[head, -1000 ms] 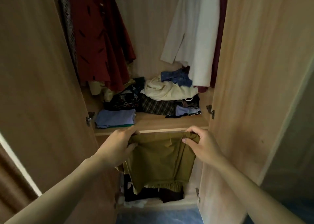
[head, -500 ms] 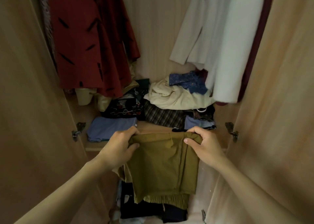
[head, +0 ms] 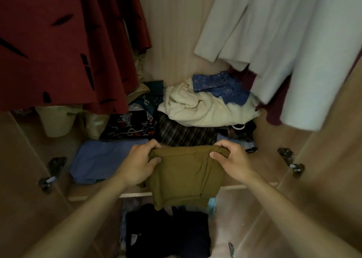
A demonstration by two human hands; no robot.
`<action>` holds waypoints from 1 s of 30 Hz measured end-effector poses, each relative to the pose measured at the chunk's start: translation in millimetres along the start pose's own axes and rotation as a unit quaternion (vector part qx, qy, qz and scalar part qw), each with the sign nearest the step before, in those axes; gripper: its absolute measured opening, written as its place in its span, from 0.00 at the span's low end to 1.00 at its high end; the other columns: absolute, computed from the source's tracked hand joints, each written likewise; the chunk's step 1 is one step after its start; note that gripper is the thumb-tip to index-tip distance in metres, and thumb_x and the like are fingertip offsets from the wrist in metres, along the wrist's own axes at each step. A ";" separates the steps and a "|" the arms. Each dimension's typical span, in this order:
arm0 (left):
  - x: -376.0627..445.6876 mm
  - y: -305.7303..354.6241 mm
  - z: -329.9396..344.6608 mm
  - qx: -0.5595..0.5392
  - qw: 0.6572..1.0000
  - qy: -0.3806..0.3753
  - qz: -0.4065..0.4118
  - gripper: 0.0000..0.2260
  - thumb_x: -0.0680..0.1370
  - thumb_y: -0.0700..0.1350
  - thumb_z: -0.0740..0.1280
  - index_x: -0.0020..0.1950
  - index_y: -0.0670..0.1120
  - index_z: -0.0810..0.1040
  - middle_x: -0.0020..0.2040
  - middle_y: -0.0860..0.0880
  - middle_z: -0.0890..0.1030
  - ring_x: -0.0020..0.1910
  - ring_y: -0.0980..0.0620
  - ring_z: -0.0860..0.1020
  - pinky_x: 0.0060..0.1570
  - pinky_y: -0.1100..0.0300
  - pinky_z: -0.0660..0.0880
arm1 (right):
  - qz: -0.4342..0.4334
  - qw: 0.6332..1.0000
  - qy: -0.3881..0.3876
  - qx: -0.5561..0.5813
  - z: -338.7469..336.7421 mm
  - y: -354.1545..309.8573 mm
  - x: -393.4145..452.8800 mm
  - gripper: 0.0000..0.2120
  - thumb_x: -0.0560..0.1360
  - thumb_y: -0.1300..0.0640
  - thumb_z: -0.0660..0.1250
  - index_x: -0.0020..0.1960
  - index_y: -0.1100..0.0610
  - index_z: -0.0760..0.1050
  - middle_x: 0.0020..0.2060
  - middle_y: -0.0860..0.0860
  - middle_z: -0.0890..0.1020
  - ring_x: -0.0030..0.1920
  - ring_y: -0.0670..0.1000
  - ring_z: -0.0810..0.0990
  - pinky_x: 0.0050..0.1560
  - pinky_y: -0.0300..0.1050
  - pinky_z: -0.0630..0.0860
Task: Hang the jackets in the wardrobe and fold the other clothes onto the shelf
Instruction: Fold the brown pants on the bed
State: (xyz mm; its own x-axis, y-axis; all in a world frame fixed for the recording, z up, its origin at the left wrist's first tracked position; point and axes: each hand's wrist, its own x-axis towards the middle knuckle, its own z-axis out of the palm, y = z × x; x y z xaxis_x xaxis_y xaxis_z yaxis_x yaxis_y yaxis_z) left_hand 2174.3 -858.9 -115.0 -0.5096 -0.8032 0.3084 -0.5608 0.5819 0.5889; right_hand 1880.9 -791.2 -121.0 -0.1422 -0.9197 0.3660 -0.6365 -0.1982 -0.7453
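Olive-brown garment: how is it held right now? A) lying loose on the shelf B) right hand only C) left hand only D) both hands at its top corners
D: the left hand and right hand each grip a top corner of the olive-brown garment, which hangs over the shelf edge.

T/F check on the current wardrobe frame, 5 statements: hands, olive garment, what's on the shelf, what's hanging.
1. Both hands grip the olive garment by its top edge. True: left hand and right hand each hold a corner.
2. The olive garment lies flat on the shelf. False: it is held up, its lower part hanging past the shelf's front edge.
3. A folded blue garment lies on the shelf by the left hand. True.
4. The red garment hangs on the right. False: it hangs on the left; the white jacket hangs on the right.
5. The cream garment is neatly folded. False: it lies crumpled.
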 end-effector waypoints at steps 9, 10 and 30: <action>82.7 -55.3 20.3 0.015 0.997 -0.010 -0.073 0.07 0.78 0.43 0.70 0.47 0.53 0.74 0.41 0.54 0.78 0.43 0.55 0.75 0.41 0.60 0.71 | 0.048 0.998 -0.017 0.032 34.9 49.9 86.8 0.03 0.75 0.61 0.73 0.44 0.55 0.80 0.37 0.46 0.82 0.36 0.40 0.78 0.38 0.34 0.73; 92.8 -62.6 23.9 0.023 0.996 -0.007 -0.085 0.07 0.78 0.43 0.70 0.47 0.53 0.74 0.42 0.54 0.78 0.45 0.52 0.76 0.42 0.57 0.72 | 0.056 0.998 -0.022 0.035 41.3 57.1 98.3 0.03 0.75 0.61 0.73 0.44 0.57 0.80 0.37 0.47 0.82 0.37 0.41 0.78 0.38 0.34 0.73; 108.1 -102.6 120.9 0.250 0.968 0.019 -0.028 0.21 0.79 0.52 0.64 0.69 0.45 0.74 0.71 0.44 0.74 0.68 0.44 0.73 0.65 0.49 0.72 | -0.106 0.959 -0.006 -0.264 128.3 108.1 96.8 0.23 0.78 0.51 0.66 0.70 0.58 0.71 0.74 0.59 0.66 0.75 0.59 0.62 0.75 0.58 0.59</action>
State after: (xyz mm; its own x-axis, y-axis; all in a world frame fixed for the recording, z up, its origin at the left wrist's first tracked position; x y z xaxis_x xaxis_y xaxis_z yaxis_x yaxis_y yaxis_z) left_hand 2097.9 -990.0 -232.3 -0.4497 -0.8341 0.3194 -0.8375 0.5180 0.1737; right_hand 1895.5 -945.1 -237.6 0.0406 -0.8822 0.4691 -0.9457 -0.1854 -0.2669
